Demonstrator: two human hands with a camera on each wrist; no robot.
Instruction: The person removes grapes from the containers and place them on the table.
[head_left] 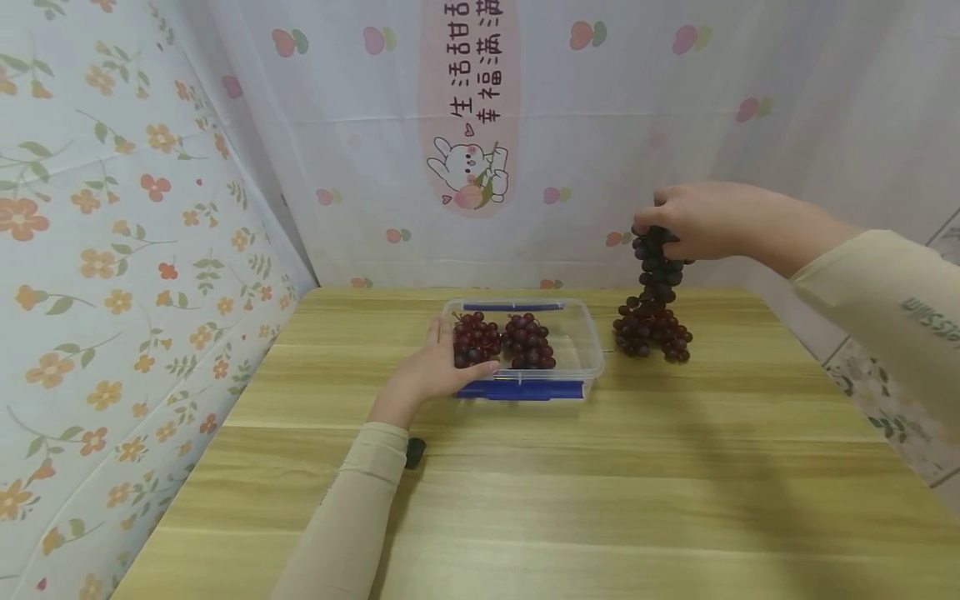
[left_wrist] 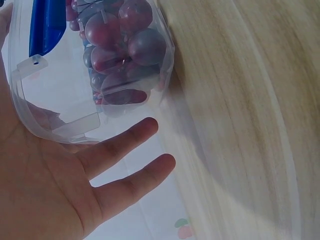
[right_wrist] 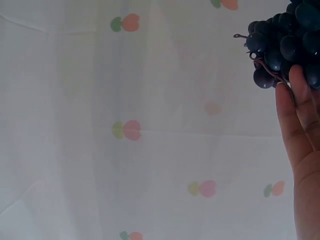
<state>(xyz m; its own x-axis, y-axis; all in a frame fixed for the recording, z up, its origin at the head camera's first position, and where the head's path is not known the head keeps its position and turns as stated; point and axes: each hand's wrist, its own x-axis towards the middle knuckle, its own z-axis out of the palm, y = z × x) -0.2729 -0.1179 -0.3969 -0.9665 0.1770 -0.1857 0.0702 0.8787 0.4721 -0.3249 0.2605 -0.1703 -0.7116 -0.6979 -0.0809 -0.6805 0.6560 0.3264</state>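
Observation:
In the head view, my right hand [head_left: 701,218] pinches the top of a bunch of dark grapes [head_left: 660,271], which hangs down to the right of the clear plastic box. Redder grapes [head_left: 654,329] show at its lower end; whether they belong to the same bunch I cannot tell. My left hand [head_left: 431,367] rests against the left end of the clear box [head_left: 581,337], thumb along the front rim. Two bunches of red grapes [head_left: 477,337] lie side by side in the box's left part. In the left wrist view, straight, spread fingers [left_wrist: 132,187] stand beside the box wall.
The box has blue clasps [head_left: 525,389] on its long sides. A small dark object [head_left: 415,452] lies on the wooden table [head_left: 570,492] beside my left wrist. Patterned curtains [head_left: 337,150] hang behind the table and at its left.

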